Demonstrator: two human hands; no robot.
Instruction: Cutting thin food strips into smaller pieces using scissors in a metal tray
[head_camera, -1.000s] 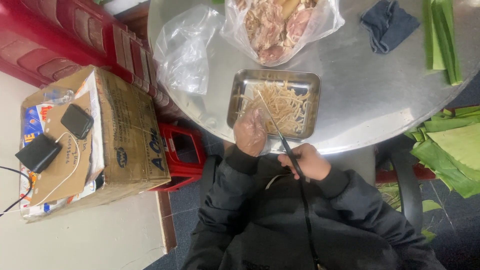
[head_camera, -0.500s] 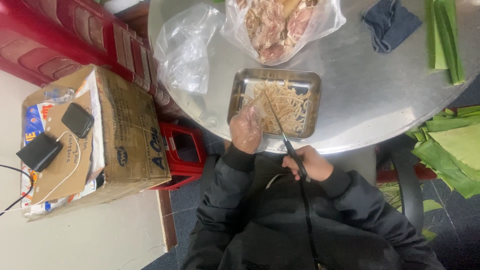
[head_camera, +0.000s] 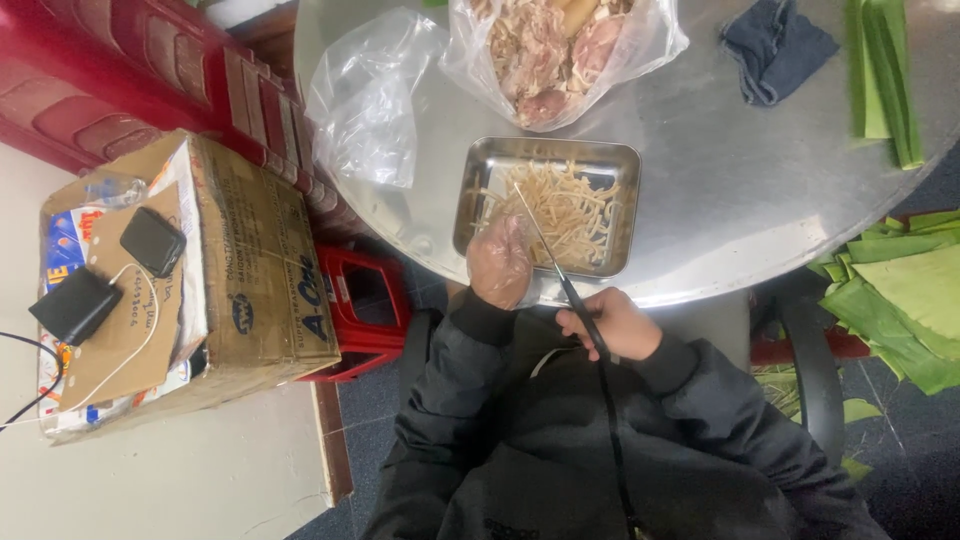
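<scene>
The left hand (head_camera: 498, 262), covered in a thin clear plastic glove, rests curled at the near left corner of a rectangular metal tray (head_camera: 478, 160) — whether it pinches any strips I cannot tell. The right hand (head_camera: 608, 322) is bare and closed around the dark handles of a pair of scissors (head_camera: 545, 250), whose long blades point up and left over the tray. The tray sits near the front edge of a round metal surface (head_camera: 720, 200) and holds a loose heap of pale, thin strips (head_camera: 570, 205).

Just behind the tray lies an open clear bag of pale meat pieces (head_camera: 555, 50), and to its left an empty crumpled plastic bag (head_camera: 370, 95). A dark blue cloth (head_camera: 775, 45) and folded green leaves (head_camera: 885, 70) lie toward the far right — more leaves are piled below the surface on the right. To the left, a cardboard box (head_camera: 250, 270) carries 2 small dark devices (head_camera: 152, 240).
</scene>
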